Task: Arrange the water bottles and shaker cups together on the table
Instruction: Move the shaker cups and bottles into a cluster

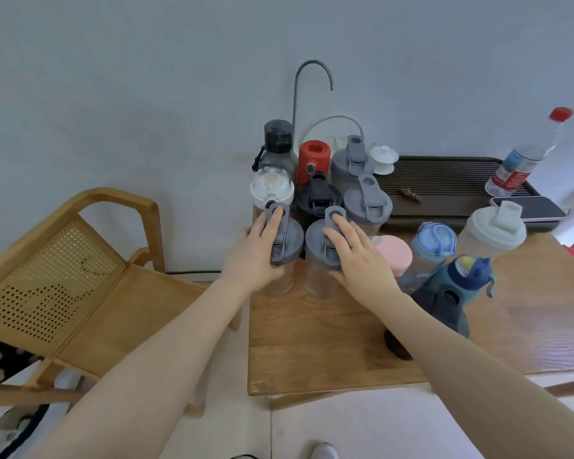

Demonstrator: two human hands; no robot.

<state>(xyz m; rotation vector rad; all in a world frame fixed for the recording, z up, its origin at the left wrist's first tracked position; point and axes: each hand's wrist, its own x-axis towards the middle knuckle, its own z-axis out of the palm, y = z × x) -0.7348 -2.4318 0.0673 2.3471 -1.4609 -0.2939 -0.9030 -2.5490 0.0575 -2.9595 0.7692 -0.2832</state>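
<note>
At the table's (pixel 328 342) near-left corner, our left hand (pixel 251 256) wraps one grey-lidded shaker (pixel 285 240) and our right hand (pixel 358 256) wraps its twin (pixel 323 245), both closed round the lids. They look light, empty, slick plastic; gripping the lid rim seems safest. Farther bottles (pixel 312 173) cluster behind; others (pixel 434 246) wait right.

No legible text anywhere. Clear plastic bottle (pixel 524 157) with red cap has a red/blue/white label, print too blurred to read. Left grey-lid shaker cup (pixel 280 256) shows a faint red mark on its clear wall, unreadable too. Other bottles: no readable markings.
</note>
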